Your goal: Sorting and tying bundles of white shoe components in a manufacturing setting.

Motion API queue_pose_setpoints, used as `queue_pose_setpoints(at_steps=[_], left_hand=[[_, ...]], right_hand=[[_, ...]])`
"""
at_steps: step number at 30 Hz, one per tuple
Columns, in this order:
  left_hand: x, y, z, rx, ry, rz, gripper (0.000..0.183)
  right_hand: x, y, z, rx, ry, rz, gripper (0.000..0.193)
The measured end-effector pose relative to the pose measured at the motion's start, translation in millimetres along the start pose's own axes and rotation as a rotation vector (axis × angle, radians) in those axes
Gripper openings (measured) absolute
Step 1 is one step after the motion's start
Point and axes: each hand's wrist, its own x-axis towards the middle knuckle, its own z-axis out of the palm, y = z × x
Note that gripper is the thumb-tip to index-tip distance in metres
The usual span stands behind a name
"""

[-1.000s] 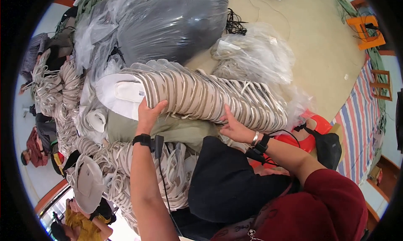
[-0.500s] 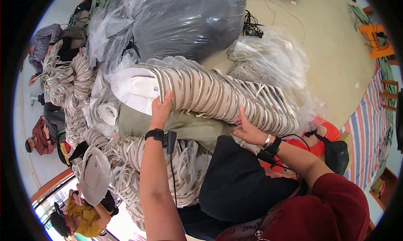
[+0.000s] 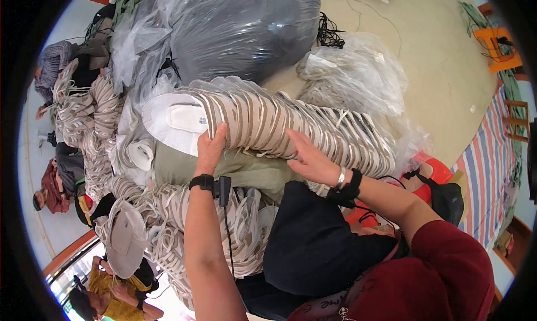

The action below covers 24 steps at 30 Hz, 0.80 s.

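Stack [image 3: 251,122] of beige pieces seems pliable, best held edgewise; my left hand [image 3: 210,152] grasps its white end; my right hand [image 3: 314,162], unclenched, meets its near side.

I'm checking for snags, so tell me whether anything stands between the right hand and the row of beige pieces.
Nothing visible does: in this view the open right hand overlaps the near edge of the row of beige pieces, though contact is unclear. The left hand is at the row's white end.
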Motion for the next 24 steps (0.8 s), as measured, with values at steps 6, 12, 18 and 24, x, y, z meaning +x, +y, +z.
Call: queue_pose_setpoints(at_steps=[6, 12, 18, 24], left_hand=[[-1, 3, 4, -0.059, -0.006, -0.037, 0.048], [-1, 7, 5, -0.111, -0.012, -0.033, 0.046], [-2, 10, 4, -0.089, -0.006, -0.036, 0.045], [-1, 7, 4, -0.121, 0.008, -0.051, 0.043]], right_hand=[[36, -6, 11, 0.068, -0.026, -0.165, 0.068], [47, 0, 24, 0.059, -0.101, -0.178, 0.065], [23, 3, 23, 0.07, -0.139, -0.161, 0.065], [3, 3, 12, 0.134, -0.096, 0.009, 0.067]])
